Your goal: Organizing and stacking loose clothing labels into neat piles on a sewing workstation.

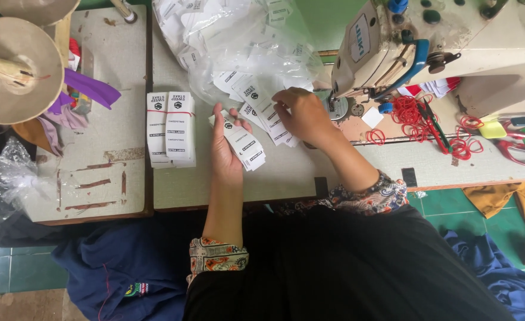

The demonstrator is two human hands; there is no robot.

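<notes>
The left hand (225, 148) lies palm up near the middle of the bench (286, 172), fingers curled round a small fan of white labels (246, 144) that spreads toward the right from its thumb. The right hand (301, 113) is just beyond it, nearer the bench's far edge, pinching more labels from a loose spread (268, 116) that spills out of a clear plastic bag (239, 41); thumb and fingertips look closed on the top label, though the knuckles hide the contact itself. The bag lies crumpled against the far edge, full of the same white labels. To the left of the left hand, near the bench's left edge, two squared-up label stacks (171, 129) lie side by side, each bound with a thin red band. A sewing machine (429, 44) stands at the far right corner, its needle end just beside the right hand. Red rubber bands (408, 113) lie scattered in front of the machine, with scissors (521, 148) further along toward the right edge. A second, worn table (102, 178) butts against the bench's left side, carrying thread cones (16, 68) and purple ribbon (90, 88) at its far left corner. Blue cloth (120, 267) lies on the floor below the near edge.
</notes>
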